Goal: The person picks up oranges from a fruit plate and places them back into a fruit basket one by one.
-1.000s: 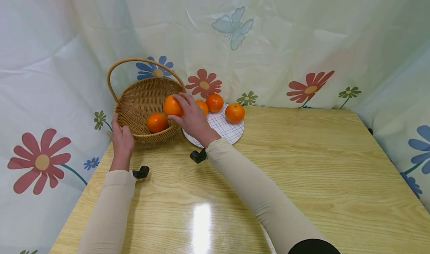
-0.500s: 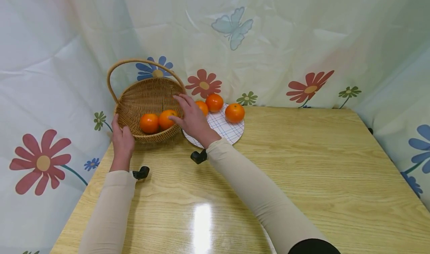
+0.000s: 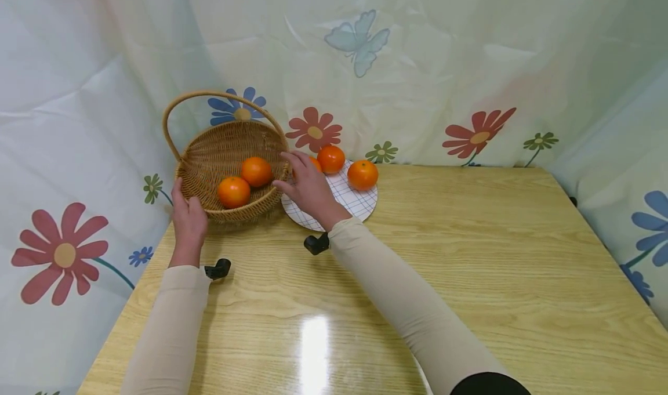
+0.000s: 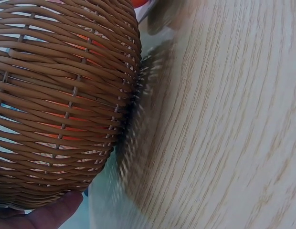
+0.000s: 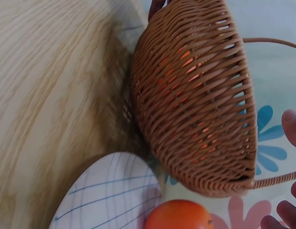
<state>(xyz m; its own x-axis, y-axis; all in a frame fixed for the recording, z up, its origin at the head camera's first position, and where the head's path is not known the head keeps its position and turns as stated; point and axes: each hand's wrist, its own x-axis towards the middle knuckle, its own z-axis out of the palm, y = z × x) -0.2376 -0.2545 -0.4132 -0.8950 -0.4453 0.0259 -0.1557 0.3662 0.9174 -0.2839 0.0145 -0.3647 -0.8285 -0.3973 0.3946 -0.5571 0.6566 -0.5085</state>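
Note:
At the left of the table stands a wicker basket [image 3: 229, 134] with a tall hoop handle; two oranges lie in it, one orange [image 3: 234, 192] in front and another orange [image 3: 256, 171] behind it. My left hand [image 3: 189, 221] holds the basket by its left side, and in the left wrist view a fingertip [image 4: 62, 210] lies against the weave. At the basket's right rim, my right hand [image 3: 310, 186] is spread with nothing in it, partly hiding an orange [image 3: 315, 163] on the plate behind it.
A round white plate [image 3: 352, 200] with a blue grid is right of the basket. On it also sit a rear orange [image 3: 331, 159] and a right orange [image 3: 362, 175]. A flowered curtain [image 3: 417, 93] borders the wooden table [image 3: 469, 256].
My right hand has let go of an orange inside the basket and drawn slightly right. The two oranges there have rolled and shifted. My left hand stays at the basket.

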